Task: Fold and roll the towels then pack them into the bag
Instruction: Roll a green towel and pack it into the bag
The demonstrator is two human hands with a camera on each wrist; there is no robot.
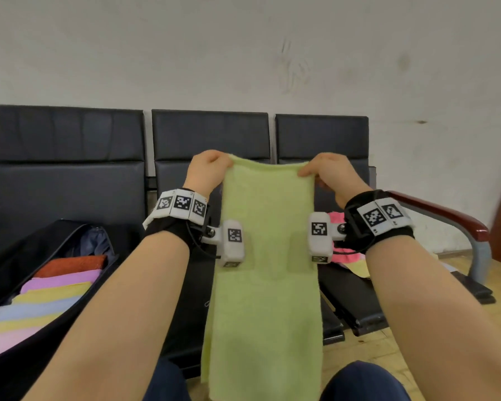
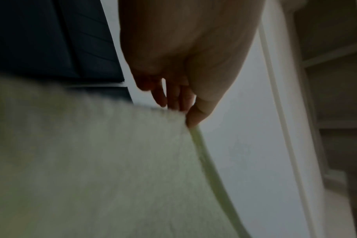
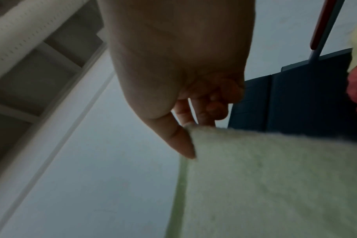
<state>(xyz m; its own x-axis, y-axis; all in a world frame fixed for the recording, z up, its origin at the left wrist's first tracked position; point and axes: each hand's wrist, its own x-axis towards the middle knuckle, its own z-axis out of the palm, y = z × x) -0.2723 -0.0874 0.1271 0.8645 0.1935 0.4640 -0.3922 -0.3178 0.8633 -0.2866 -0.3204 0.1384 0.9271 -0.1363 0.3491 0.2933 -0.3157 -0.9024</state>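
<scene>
Presently, green towel (image 1: 268, 256) — held up by its two top corners, hanging long and narrow down between the forearms, lower edge near the knees. Left hand (image 1: 207, 169): fingers (image 2: 174, 98) and thumb pinch the left top corner. Right hand (image 1: 329, 172): fingers (image 3: 196, 112) and thumb pinch the right top corner; top edge sags slightly between the two grips.

Bag (image 1: 26, 256) — black, open, below and left of the left fingers, on the bench (image 1: 70, 183). Rolled towels (image 1: 52, 293) packed in a row inside: rust, lilac, yellow, pale blue, yellow, pink.

Loose towels (image 1: 344, 256) — pink and yellow, in a heap on the seat below the right fingers, partly hidden by the right wrist.

Armrest (image 1: 446, 212) — dark red, right of the right fingers.
</scene>
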